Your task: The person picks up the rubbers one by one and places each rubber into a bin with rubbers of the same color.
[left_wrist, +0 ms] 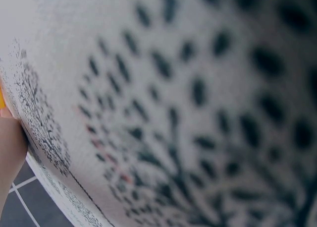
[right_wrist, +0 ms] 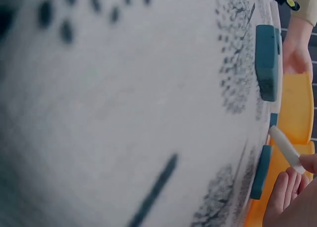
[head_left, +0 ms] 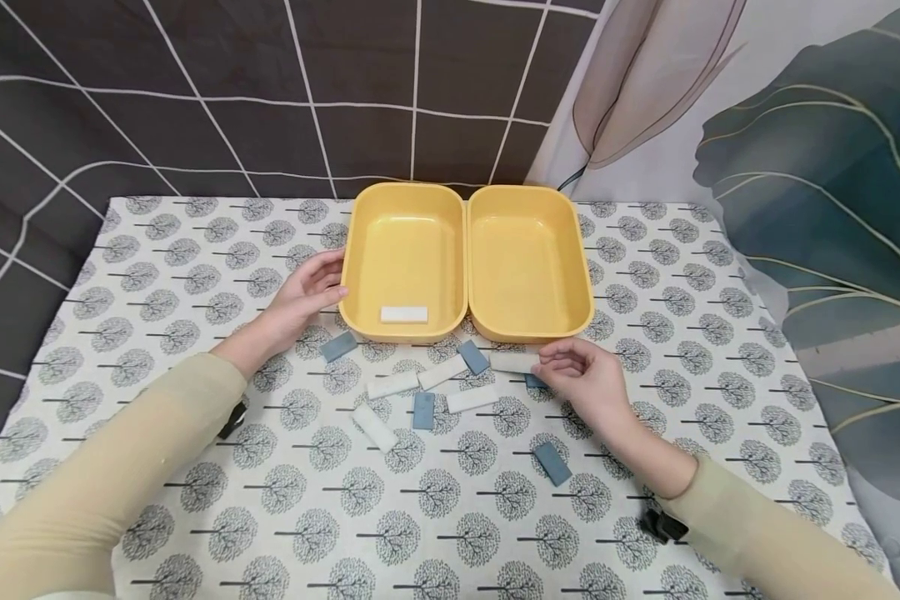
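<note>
In the head view, my left hand holds the left side of an open yellow two-part box, thumb at the rim and fingers along the outer wall. One white block lies in the left compartment near its front. My right hand pinches a long white block by its right end, just in front of the right compartment. In the right wrist view that white block tilts between thumb and fingers. Under my right fingers a blue block is partly hidden. The left wrist view shows mostly blurred cloth.
Several white blocks and blue blocks lie scattered in front of the box. A separate blue block sits nearer me on the right. Tree-patterned cloth covers the table; a dark gridded cloth hangs behind it.
</note>
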A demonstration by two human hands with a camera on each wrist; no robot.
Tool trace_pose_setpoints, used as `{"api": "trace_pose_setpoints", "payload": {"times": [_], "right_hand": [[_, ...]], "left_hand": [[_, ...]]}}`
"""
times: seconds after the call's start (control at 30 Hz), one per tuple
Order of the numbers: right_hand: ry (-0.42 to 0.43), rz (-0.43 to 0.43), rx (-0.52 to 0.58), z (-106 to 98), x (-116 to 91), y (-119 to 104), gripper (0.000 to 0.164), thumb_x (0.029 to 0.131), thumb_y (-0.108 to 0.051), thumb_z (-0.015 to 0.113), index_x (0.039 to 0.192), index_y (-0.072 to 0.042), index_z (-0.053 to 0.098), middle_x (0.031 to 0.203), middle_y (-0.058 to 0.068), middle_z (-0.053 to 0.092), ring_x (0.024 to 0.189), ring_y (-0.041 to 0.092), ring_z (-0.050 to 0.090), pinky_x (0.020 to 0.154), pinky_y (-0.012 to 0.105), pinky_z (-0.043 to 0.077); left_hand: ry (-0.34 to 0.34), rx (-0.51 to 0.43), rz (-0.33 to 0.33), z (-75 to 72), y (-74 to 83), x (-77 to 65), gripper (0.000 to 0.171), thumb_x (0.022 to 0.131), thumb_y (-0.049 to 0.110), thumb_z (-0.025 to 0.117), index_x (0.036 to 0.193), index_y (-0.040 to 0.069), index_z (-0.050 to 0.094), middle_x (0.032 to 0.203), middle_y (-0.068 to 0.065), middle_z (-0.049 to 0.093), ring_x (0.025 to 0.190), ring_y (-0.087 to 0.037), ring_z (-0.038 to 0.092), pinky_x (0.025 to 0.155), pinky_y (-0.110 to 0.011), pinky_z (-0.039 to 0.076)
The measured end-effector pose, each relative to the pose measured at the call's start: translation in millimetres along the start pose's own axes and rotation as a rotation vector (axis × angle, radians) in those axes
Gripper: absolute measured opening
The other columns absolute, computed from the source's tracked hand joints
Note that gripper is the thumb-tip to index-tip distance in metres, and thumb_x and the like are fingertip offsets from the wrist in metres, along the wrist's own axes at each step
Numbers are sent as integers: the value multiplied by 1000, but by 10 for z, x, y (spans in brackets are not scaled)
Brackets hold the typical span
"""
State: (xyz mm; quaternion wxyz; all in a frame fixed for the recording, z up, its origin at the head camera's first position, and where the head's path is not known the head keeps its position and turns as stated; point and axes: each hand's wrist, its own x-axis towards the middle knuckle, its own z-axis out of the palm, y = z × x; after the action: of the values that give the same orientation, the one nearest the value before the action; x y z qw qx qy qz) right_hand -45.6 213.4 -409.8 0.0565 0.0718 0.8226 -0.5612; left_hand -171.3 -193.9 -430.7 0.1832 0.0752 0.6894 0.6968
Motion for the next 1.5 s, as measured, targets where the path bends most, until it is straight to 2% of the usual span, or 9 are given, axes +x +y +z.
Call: {"api": "trace_pose_setpoints", "payload": {"times": [0.2,0.4,0.6,0.8,0.9,1.1,1.27,1.5], "right_hand": [[10,-79,-31,2,-57,-51,25,85,7,80,108,8,72,98,18,77,82,-1,71,79,15,64],[33,-155,-44,-16,-124,-152,22,84,10,78,105,9,72,93,17,76,80,-1,70,76,14,64],[31,-192,-24,-49,-124,-292,21,84,12,76,104,11,71,92,13,74,81,2,70,76,14,64],[14,-159,20,-70,-51,-458,24,85,10,75,108,12,70,88,-7,74,82,3,71,78,13,63],[7,-136,30,-69,-7,-544,26,86,8,75,111,12,70,89,-13,73,85,3,71,80,13,63],[-16,-88,63,-9,112,-665,29,87,3,77,114,8,69,92,-12,73,88,3,71,85,13,63],[-29,-52,108,93,234,-701,29,87,2,76,115,8,70,92,-12,73,89,4,71,87,13,62],[-33,-58,203,262,401,-761,30,88,5,73,118,9,69,91,-11,73,87,4,70,84,13,62]], "left_hand": [[3,4,-6,0,6,4,69,102,-3,54,165,2,28,169,-22,32,132,-5,51,116,-15,48],[5,-1,1,4,9,13,68,102,-4,55,165,2,28,169,-22,32,132,-4,52,116,-15,47],[11,-4,4,0,10,8,68,102,-4,55,164,2,29,166,-19,36,130,-4,53,113,-13,49],[7,-6,8,-2,9,5,68,101,-5,54,164,2,29,166,-19,36,131,-4,53,114,-13,48],[7,-2,6,1,7,4,68,101,-5,54,164,2,29,165,-17,38,131,-4,53,114,-14,48],[10,-6,5,9,13,-7,68,101,-4,55,164,1,29,156,-5,48,131,-5,53,114,-14,48],[9,-11,1,10,15,-14,68,101,-4,56,164,2,30,161,-12,43,131,-5,53,113,-15,49],[15,-3,6,-1,-12,1,69,100,-5,55,164,1,30,159,-9,45,131,-5,53,118,-17,46]]}}
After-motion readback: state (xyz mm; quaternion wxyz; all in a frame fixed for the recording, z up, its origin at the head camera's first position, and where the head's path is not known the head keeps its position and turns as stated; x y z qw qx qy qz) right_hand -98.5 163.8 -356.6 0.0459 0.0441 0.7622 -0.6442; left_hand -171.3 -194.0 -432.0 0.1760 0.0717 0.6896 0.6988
